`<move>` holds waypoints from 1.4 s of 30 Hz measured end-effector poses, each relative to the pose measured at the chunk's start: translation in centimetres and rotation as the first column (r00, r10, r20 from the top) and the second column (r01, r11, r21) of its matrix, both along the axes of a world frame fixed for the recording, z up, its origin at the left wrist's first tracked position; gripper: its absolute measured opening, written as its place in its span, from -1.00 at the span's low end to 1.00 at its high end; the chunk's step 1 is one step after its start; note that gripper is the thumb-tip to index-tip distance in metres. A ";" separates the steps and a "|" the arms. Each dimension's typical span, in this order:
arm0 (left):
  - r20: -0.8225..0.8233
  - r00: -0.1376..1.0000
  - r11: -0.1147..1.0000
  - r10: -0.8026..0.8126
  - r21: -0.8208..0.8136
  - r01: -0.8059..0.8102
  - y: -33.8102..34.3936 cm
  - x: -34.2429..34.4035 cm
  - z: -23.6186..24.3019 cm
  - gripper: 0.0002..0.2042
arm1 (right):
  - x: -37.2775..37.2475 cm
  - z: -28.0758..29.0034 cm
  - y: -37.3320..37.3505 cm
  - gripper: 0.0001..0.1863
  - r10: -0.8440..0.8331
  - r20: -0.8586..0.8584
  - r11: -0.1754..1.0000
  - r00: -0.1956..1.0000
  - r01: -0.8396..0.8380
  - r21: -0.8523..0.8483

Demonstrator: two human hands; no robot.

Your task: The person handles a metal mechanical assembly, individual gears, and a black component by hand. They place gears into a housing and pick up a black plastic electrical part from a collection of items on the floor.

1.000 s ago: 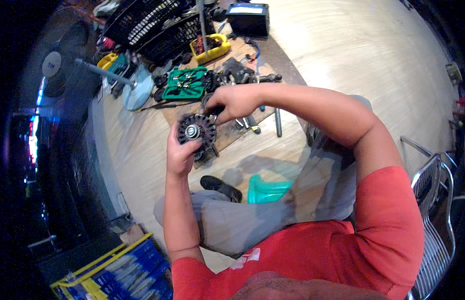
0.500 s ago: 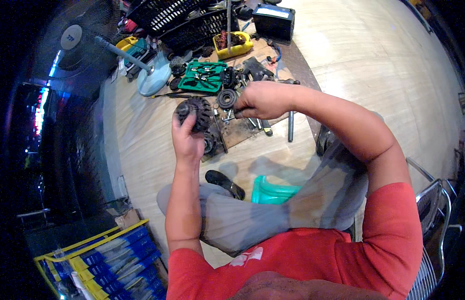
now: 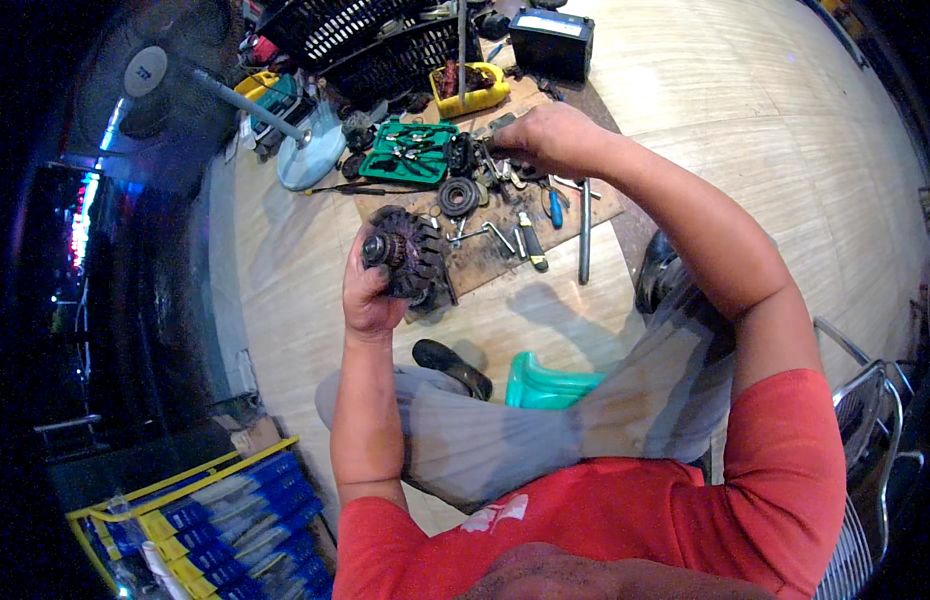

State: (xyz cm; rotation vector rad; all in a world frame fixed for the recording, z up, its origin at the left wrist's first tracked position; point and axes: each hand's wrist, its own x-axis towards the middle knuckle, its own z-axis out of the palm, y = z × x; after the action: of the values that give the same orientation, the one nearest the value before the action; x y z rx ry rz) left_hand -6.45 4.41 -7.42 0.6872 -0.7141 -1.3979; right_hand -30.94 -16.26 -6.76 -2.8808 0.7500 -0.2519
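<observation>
My left hand [image 3: 370,295] is closed around a dark, greasy finned rotor [image 3: 417,255] and holds it above the floor at the left edge of the cardboard. A stubby shaft end [image 3: 377,248] sticks out of the rotor beside my thumb. My right hand [image 3: 557,138] reaches over the far part of the cardboard, among small metal parts. Its fingers are curled downward, and whatever they pinch is hidden. Between the hands lie a round black bearing-like ring [image 3: 458,197], an L-shaped hex key [image 3: 500,238] and a utility knife [image 3: 532,243].
A green tool case [image 3: 410,150], a yellow tub of parts [image 3: 470,90], black crates [image 3: 400,60] and a black battery [image 3: 551,44] stand beyond. On the right lie a blue-handled screwdriver [image 3: 555,208] and a metal bar [image 3: 585,235]. A fan [image 3: 310,160] stands left; a turquoise stool [image 3: 545,383] is near my legs.
My right hand has moved away and right, from beside the black ring to the far parts, uncovering tools. The left hand has tilted the rotor, so its shaft end shows more.
</observation>
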 end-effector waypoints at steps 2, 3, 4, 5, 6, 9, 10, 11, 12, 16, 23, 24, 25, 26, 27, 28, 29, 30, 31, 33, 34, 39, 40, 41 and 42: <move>0.047 0.999 1.000 0.011 -0.017 -0.010 0.1 -0.3 0.4 -0.23 | -0.3 -0.1 -0.1 -0.82 -0.022 0.028 1.000 0.999 0.022 0.001; 0.073 0.997 1.000 0.014 -0.009 -0.013 -0.1 -0.3 0.6 -0.24 | -0.4 0.0 -0.2 -0.80 -0.009 0.026 1.000 1.000 0.009 0.016; 0.101 0.995 1.000 0.017 -0.003 -0.016 -0.1 -0.3 0.7 -0.25 | -0.5 0.0 -0.3 -0.78 -0.006 0.027 0.999 1.000 0.004 0.039; 0.124 0.992 1.000 0.018 0.006 -0.019 -0.2 -0.2 0.8 -0.26 | -0.6 0.1 -0.2 -0.76 0.041 0.046 0.997 0.998 -0.043 0.057; 0.147 0.989 1.000 0.019 0.014 -0.021 -0.2 -0.1 0.8 -0.26 | -0.6 0.1 0.1 -0.73 0.077 0.068 0.993 0.995 -0.083 0.083; 0.252 0.968 1.000 -0.004 0.018 -0.001 -0.3 0.2 0.6 -0.26 | -0.4 0.1 1.5 -0.33 0.126 0.032 0.960 0.992 -0.130 0.247; 0.305 0.952 1.000 -0.018 0.024 0.011 -0.3 0.3 0.5 -0.26 | -0.1 0.1 2.0 -0.21 0.135 0.052 0.946 0.989 -0.145 0.290; 0.301 0.954 1.000 -0.005 0.029 -0.004 -0.2 0.2 0.3 -0.25 | 0.4 0.0 2.7 -0.07 0.197 0.079 0.934 0.977 -0.212 0.288; 0.311 0.950 0.999 0.006 0.038 -0.019 -0.2 0.0 0.2 -0.25 | 0.6 -0.1 3.4 -0.09 0.224 0.182 0.898 0.958 -0.275 0.343; 0.356 0.934 0.998 -0.002 0.055 -0.018 -0.2 -0.7 0.4 -0.23 | 2.6 -0.7 5.7 -0.26 0.206 0.417 0.781 0.885 -0.406 0.476; 0.397 0.917 0.995 0.045 0.065 -0.077 -0.4 -1.0 0.7 -0.36 | 3.8 0.5 5.7 -0.74 0.124 0.438 0.766 0.891 -0.366 0.528; 0.405 0.912 0.993 0.065 0.065 -0.099 -0.4 -0.9 0.6 -0.38 | 3.6 1.0 5.6 -0.74 0.130 0.415 0.783 0.900 -0.350 0.514; 0.406 0.910 0.990 0.083 0.067 -0.121 -0.4 -0.8 0.4 -0.40 | 3.3 1.6 5.6 -0.74 0.136 0.392 0.800 0.910 -0.334 0.498; 0.420 0.901 0.986 0.110 0.064 -0.151 -0.5 -0.7 0.3 -0.41 | 3.0 2.1 5.6 -0.75 0.139 0.370 0.817 0.919 -0.318 0.482; 0.427 0.894 0.982 0.136 0.063 -0.180 -0.5 -0.6 0.1 -0.43 | 2.6 2.7 5.6 -0.74 0.142 0.353 0.790 0.925 -0.320 0.523; 0.429 0.889 0.977 0.162 0.058 -0.206 -0.6 -0.5 -0.1 -0.45 | 2.4 3.2 5.8 -0.74 0.166 0.332 0.786 0.929 -0.328 0.525; 0.411 0.891 0.973 0.191 0.041 -0.228 -0.6 -0.4 -0.3 -0.50 | 2.2 3.6 5.9 -0.73 0.189 0.311 0.782 0.931 -0.334 0.526; 0.395 0.895 0.969 0.210 0.039 -0.245 -0.7 -0.2 -0.5 -0.51 | 2.1 3.9 6.1 -0.72 0.213 0.290 0.777 0.933 -0.342 0.528; 0.374 0.899 0.966 0.229 0.030 -0.259 -0.8 0.0 -0.7 -0.53 | 1.8 4.1 6.3 -0.69 0.232 0.324 0.757 0.917 -0.379 0.533; 0.323 0.909 0.958 0.265 0.023 -0.287 -0.8 0.4 -1.0 -0.58 | 1.8 4.1 6.8 -0.74 0.289 0.251 0.772 0.924 -0.380 0.510; 0.268 0.925 0.958 0.270 0.017 -0.285 -0.8 0.6 -1.2 -0.58 | 1.8 4.0 6.8 -0.75 0.319 0.223 0.779 0.921 -0.389 0.492; 0.014 0.978 0.978 0.206 -0.034 -0.206 -0.9 1.4 -1.4 -0.58 | 1.6 2.4 6.6 -0.75 0.322 0.091 0.851 0.942 -0.330 0.407; -0.031 0.983 0.983 0.179 -0.040 -0.180 -0.8 1.4 -1.4 -0.58 | 1.5 2.1 6.2 -0.77 0.311 0.071 0.871 0.948 -0.314 0.378; 0.011 0.988 0.984 0.156 -0.084 -0.154 -0.8 1.4 -1.2 -0.53 | 1.3 1.8 5.7 -0.78 0.298 0.052 0.889 0.953 -0.297 0.350; 0.015 0.992 0.986 0.125 -0.115 -0.123 -0.9 1.4 -1.0 -0.51 | 1.2 1.5 5.3 -0.80 0.279 0.016 0.909 0.960 -0.269 0.320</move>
State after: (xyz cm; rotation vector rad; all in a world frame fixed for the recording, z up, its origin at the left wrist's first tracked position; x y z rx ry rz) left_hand -5.04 3.54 -8.47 0.6472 -0.7505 -1.2277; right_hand -29.79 -10.96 -5.29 -2.6376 0.3408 -0.0458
